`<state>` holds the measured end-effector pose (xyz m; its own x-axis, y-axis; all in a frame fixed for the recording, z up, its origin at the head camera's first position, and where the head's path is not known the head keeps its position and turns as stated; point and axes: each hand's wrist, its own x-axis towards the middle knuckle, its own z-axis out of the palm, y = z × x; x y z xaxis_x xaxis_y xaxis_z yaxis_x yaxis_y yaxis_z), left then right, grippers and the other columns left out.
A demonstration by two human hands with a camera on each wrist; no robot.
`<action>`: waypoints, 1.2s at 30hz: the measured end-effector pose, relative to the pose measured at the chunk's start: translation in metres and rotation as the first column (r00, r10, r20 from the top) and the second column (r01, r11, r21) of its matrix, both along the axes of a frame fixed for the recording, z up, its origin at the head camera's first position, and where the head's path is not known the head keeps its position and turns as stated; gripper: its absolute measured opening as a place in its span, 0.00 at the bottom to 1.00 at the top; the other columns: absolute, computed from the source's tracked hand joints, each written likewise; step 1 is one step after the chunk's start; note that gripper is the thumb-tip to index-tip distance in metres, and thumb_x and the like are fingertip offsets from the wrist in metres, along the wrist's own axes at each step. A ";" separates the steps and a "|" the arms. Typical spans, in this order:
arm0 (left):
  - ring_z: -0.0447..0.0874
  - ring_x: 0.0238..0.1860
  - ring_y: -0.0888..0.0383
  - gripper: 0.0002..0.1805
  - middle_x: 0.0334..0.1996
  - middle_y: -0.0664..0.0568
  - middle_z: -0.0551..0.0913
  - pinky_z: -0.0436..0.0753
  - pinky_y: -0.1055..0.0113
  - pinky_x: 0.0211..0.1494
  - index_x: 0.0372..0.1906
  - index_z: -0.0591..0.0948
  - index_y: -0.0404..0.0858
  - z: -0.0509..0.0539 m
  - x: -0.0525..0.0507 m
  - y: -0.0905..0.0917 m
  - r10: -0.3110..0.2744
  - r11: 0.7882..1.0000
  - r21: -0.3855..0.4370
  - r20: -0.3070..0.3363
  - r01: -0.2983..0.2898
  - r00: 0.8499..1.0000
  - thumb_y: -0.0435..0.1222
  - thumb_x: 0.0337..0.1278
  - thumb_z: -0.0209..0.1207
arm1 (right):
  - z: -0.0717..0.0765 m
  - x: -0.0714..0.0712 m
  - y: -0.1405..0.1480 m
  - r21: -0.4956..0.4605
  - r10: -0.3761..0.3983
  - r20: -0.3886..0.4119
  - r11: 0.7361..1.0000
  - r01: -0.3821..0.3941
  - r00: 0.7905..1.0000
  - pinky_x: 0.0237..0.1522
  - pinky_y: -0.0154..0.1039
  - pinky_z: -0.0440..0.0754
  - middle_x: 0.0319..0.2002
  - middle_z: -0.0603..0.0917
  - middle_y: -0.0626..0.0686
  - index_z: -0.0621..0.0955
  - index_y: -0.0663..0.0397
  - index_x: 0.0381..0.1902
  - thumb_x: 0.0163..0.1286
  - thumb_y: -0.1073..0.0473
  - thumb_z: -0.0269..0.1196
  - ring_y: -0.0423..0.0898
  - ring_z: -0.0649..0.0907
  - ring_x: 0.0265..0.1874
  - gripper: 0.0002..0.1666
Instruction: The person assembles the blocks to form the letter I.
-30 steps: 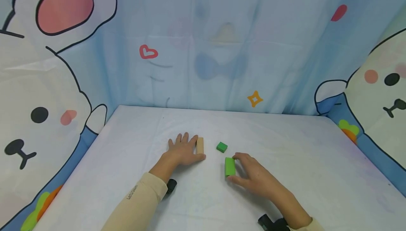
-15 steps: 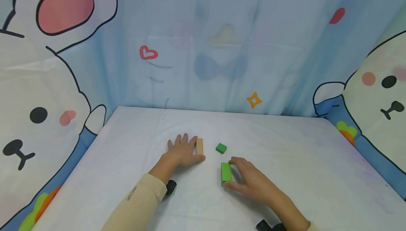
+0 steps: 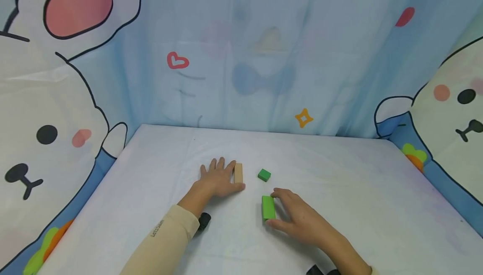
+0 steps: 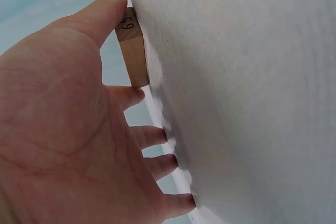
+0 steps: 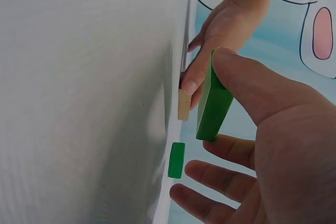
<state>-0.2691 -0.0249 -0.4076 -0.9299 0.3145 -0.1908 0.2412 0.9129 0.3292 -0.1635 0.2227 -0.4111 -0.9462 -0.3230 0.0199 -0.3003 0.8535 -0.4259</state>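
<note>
Right hand pinches the light green block at its 2 ends, thumb near, index finger far, holding it just above the worktop. Compared with 1 second ago, block and hand have shifted left and toward the person. The block's long axis runs fore-and-aft, its far end aimed at the worktop's back edge. Left hand, unmoved, grips the wooden block between thumb and index finger, 3 other fingers spread. Between and beyond sits the small green block.
</note>
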 end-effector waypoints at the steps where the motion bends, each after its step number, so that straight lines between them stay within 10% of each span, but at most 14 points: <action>1: 0.45 0.84 0.36 0.49 0.83 0.39 0.52 0.47 0.32 0.80 0.83 0.57 0.48 0.000 0.000 0.000 0.001 1.000 -0.003 0.000 -0.001 1.000 0.66 0.66 0.55 | 0.000 0.001 0.000 -0.001 0.004 -0.003 1.000 -0.004 1.000 0.70 0.59 0.74 0.70 0.75 0.54 0.73 0.48 0.68 0.65 0.33 0.70 0.56 0.75 0.71 0.42; 36: 0.45 0.84 0.37 0.49 0.83 0.39 0.51 0.47 0.32 0.80 0.83 0.57 0.49 -0.004 -0.001 0.000 -0.002 1.000 -0.001 -0.006 0.002 1.000 0.67 0.65 0.55 | 0.001 0.022 -0.007 0.013 0.076 -0.030 0.997 -0.076 0.997 0.67 0.57 0.77 0.72 0.73 0.52 0.75 0.45 0.65 0.65 0.25 0.65 0.55 0.75 0.71 0.42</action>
